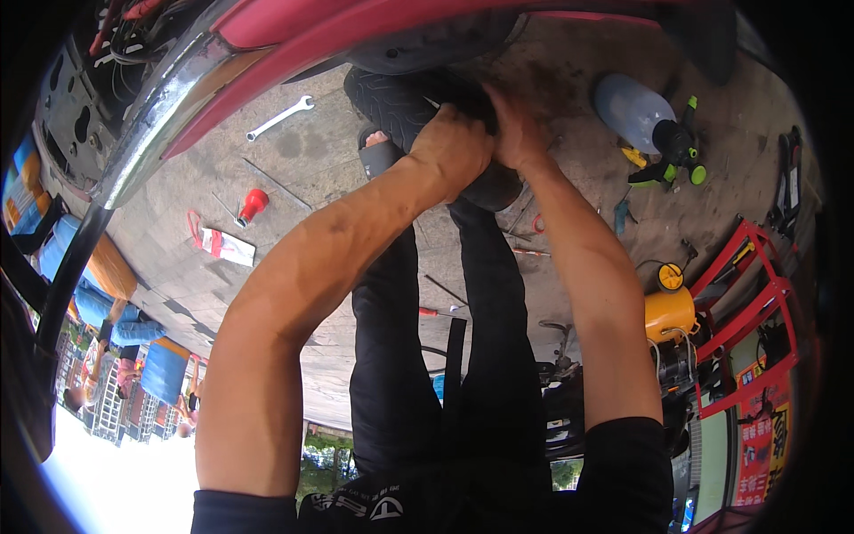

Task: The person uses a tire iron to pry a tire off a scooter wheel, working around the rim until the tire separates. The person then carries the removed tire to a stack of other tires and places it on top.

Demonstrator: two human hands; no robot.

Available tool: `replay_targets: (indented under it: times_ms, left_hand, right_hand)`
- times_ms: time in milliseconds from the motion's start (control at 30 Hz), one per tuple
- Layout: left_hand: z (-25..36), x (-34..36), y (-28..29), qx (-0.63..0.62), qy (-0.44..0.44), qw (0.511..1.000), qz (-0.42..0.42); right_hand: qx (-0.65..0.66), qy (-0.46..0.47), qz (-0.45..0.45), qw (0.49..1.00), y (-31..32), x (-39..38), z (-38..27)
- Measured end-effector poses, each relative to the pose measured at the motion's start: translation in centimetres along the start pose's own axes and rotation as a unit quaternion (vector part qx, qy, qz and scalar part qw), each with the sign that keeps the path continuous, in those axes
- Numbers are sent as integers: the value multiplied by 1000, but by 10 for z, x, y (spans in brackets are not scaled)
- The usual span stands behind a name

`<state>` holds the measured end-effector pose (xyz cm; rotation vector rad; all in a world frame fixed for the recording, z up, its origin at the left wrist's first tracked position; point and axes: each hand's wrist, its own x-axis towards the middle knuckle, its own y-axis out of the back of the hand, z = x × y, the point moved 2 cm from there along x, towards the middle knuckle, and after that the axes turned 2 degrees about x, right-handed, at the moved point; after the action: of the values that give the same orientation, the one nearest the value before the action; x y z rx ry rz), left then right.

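A black treaded tyre (384, 96) stands between my legs, under the red bodywork of a vehicle. My left hand (452, 149) is closed in a fist against the tyre's near side. A small pale metal tip shows by its fingers, but what it grips is mostly hidden. Close beside it, my right hand (516, 129) wraps around the tyre's right side, its fingertips out of sight. My sandalled foot (381, 156) is just left of the tyre.
Left on the paved ground lie a combination wrench (280, 118), a thin metal rod (276, 184), a red-handled tool (253, 205) and a white-and-red packet (224, 246). Rightward are a spray bottle (636, 116), a yellow tank (669, 313) and a red metal frame (752, 311). Red bodywork (294, 44) overhangs the top.
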<state>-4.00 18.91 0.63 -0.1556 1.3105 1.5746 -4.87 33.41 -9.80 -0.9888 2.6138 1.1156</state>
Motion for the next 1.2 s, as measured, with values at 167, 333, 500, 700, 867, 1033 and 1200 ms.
replay_targets:
  times_ms: [167, 333, 500, 700, 867, 1033, 1200]
  left_hand:
    - [1, -2, -3, -36, -2, 996, 79]
    - [0, 2, -6, -16, 5, 983, 182]
    - [-4, -5, -10, -32, 10, 979, 202]
    - [2, -8, -12, -16, -2, 978, 207]
    - [2, -4, -13, -15, -10, 978, 209]
    - [-4, -5, -12, -29, -13, 983, 179]
    - [8, 2, -11, 3, -1, 985, 170]
  right_hand:
    - [61, -14, -48, 997, 3, 11, 10]
    - [0, 78, -40, 996, 17, 23, 21]
    - [49, 73, -51, 995, 14, 25, 16]
    - [0, -77, -52, 996, 1, 4, 12]
    - [78, -80, -114, 987, 22, 9, 10]
    - [74, -175, -251, 949, 77, 22, 24]
    - [65, -218, 77, 971, 15, 26, -5]
